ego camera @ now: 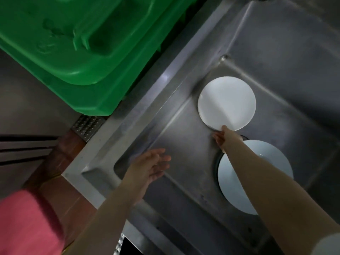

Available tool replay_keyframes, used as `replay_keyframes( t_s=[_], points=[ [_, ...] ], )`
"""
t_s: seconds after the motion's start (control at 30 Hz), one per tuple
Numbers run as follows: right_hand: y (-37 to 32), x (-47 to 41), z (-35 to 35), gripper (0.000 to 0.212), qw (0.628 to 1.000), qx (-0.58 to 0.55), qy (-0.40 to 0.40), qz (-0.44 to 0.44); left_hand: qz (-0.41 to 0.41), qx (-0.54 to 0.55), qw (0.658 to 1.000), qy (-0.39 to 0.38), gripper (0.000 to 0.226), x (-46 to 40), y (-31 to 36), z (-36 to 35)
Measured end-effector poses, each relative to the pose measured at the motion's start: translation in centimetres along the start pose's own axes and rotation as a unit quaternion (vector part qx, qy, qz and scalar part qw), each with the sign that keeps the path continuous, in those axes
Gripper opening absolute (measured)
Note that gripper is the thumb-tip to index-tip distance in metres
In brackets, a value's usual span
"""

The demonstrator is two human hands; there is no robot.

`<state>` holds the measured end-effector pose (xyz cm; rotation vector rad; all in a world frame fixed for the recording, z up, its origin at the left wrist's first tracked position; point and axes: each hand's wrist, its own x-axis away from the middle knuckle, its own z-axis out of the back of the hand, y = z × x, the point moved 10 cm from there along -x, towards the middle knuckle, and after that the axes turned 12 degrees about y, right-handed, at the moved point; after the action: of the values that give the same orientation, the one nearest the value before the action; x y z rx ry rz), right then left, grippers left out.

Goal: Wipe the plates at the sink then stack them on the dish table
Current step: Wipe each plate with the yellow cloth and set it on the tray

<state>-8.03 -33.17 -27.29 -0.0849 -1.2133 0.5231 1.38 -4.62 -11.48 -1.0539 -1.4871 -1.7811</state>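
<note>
A round white plate (226,103) is tilted up inside the steel sink (184,137), near its far left corner. My right hand (225,138) grips that plate by its near edge, thumb on top. A second white plate (241,190) lies flat on the sink floor nearer to me, partly covered by my right forearm. My left hand (151,165) hovers over the sink's left side with fingers spread and nothing in it.
A large green plastic bin (88,52) stands left of the sink, close against its rim. A perforated metal drain grate (86,125) and brown floor tiles lie below the sink's left corner. My pink garment (27,221) shows at the bottom left.
</note>
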Motion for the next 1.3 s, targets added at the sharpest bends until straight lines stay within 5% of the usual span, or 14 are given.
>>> replay_keyframes(
  t_s=[0.57,0.9,1.13,1.3],
  points=[
    [-1.1,1.1,1.1,0.008,0.981,-0.181,-0.029,0.058,-0.036,-0.025,0.999,-0.004,0.023,0.8,0.8,-0.4],
    [-1.5,1.8,1.5,0.032,0.982,-0.155,-0.094,0.051,-0.046,-0.034,0.998,0.006,0.024,1.2,0.9,-0.2],
    [-3.6,6.2,5.2,0.027,0.972,-0.064,-0.135,0.181,-0.06,-0.041,0.997,0.018,0.023,1.9,1.6,-0.1],
    [-6.7,12.8,8.1,0.032,0.917,0.014,-0.191,0.35,-0.128,-0.085,0.988,0.0,0.022,2.8,3.6,-0.7]
  ],
)
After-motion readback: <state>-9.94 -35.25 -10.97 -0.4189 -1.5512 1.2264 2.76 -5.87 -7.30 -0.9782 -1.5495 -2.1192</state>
